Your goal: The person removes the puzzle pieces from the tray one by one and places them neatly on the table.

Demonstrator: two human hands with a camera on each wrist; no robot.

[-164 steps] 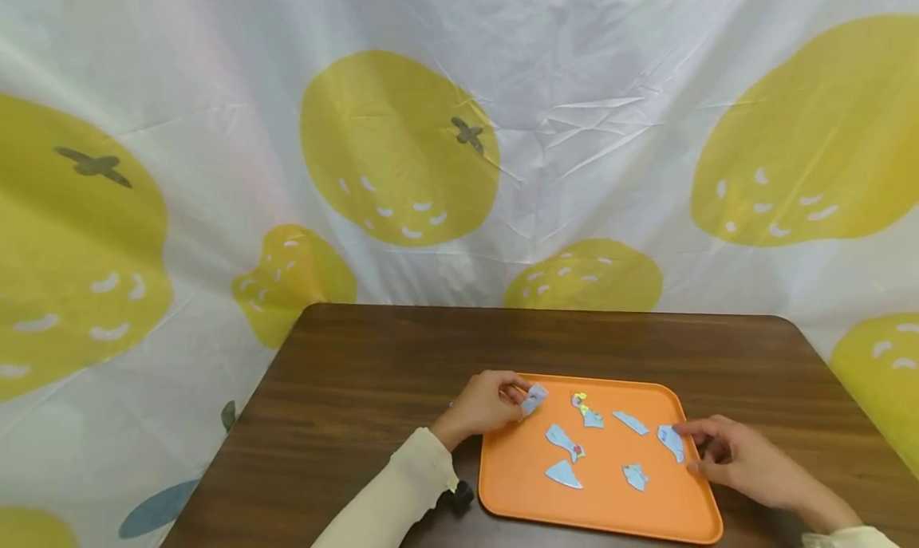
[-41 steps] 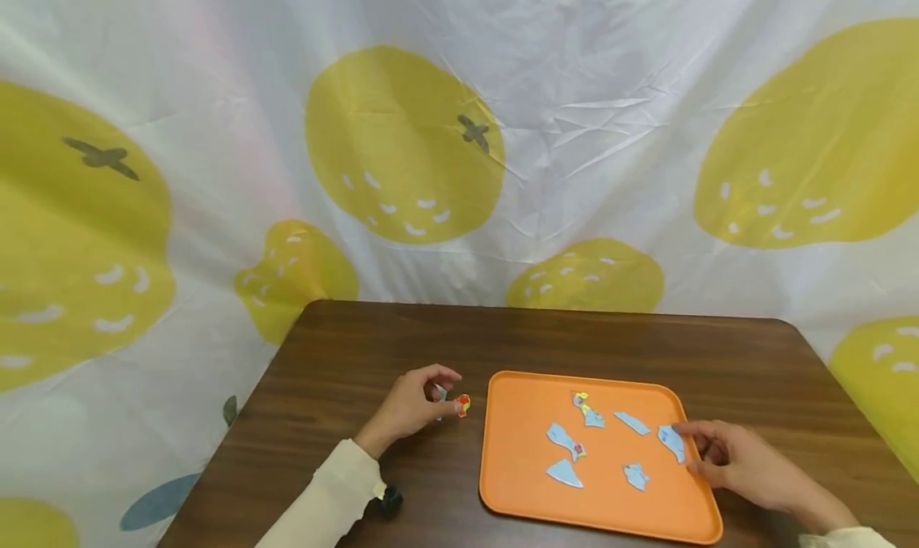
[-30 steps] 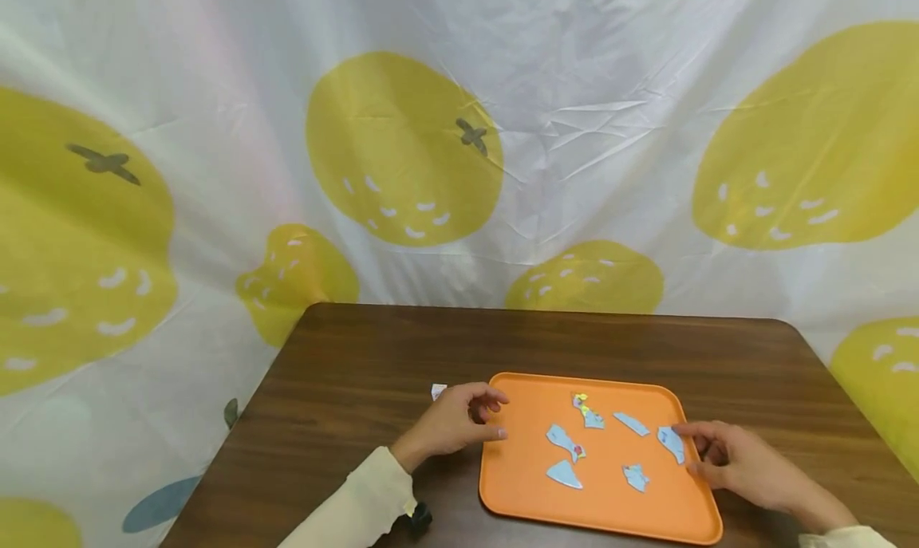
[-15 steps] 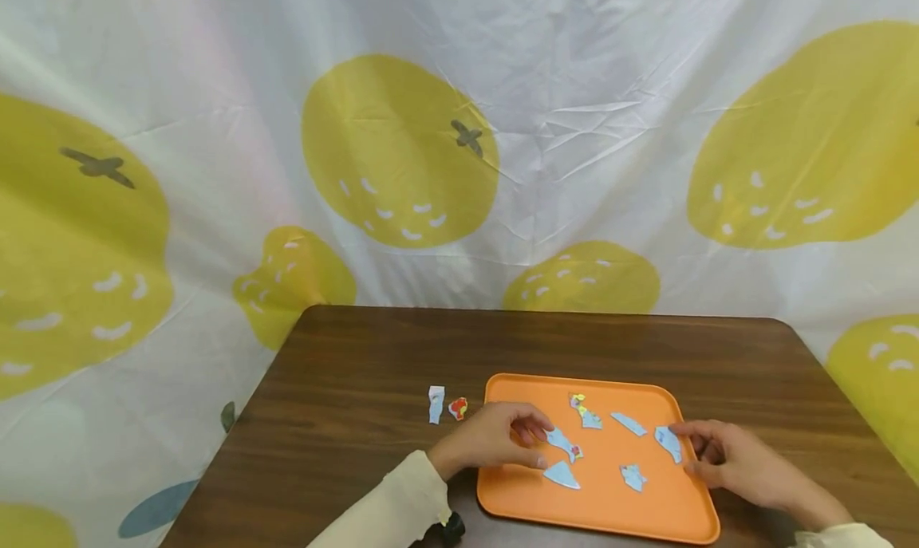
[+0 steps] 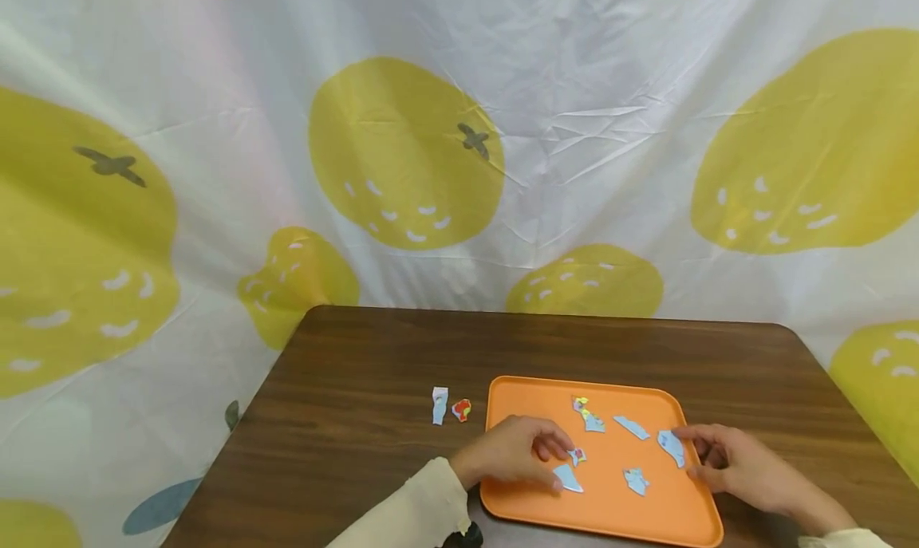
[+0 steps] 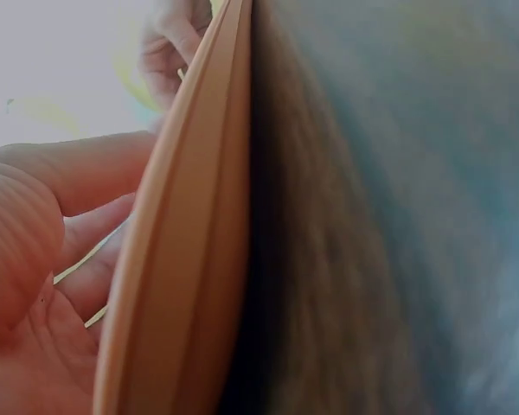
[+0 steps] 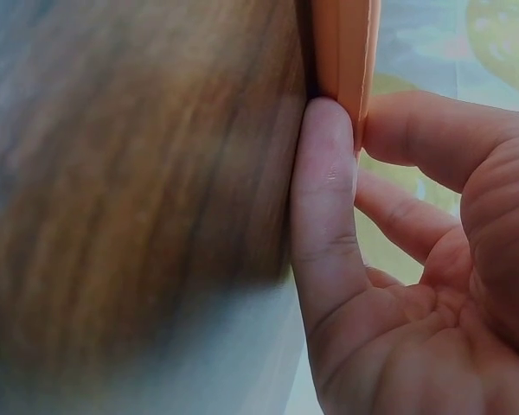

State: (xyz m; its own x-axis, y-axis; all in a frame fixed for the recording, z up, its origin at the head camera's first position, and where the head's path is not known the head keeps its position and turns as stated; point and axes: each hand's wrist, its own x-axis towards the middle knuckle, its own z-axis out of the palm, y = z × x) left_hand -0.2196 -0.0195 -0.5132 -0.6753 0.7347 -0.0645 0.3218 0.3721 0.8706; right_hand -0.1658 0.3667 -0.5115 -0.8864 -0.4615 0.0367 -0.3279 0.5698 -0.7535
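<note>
An orange tray [image 5: 527,512] lies on the table, bearing several flat, irregular light-blue picture pieces. My left hand [image 5: 511,452] is over the tray's left part, thumb and fingers apart. Its thumb is at the edge of a triangular piece [image 5: 568,478]. The fingers partly cover a long piece with a red mark [image 5: 577,456]. My right hand [image 5: 750,470] grips the tray's right rim between thumb and fingers, close to a rounded piece [image 5: 671,447]; the right wrist view shows the rim [image 7: 342,52] pinched there.
On the brown table [image 5: 345,452], left of the tray, lie a narrow pale-blue piece [image 5: 439,406] and a red-and-yellow piece [image 5: 462,410]. More pieces on the tray are a yellow-marked one [image 5: 590,415], a thin strip [image 5: 632,427] and a jagged one [image 5: 635,481]. A curtain [image 5: 560,181] hangs behind.
My left hand took a pale-blue piece off the tray and left it on the table beside a red-and-yellow one. It then moved right, back over the tray. The right hand stays at the rim.
</note>
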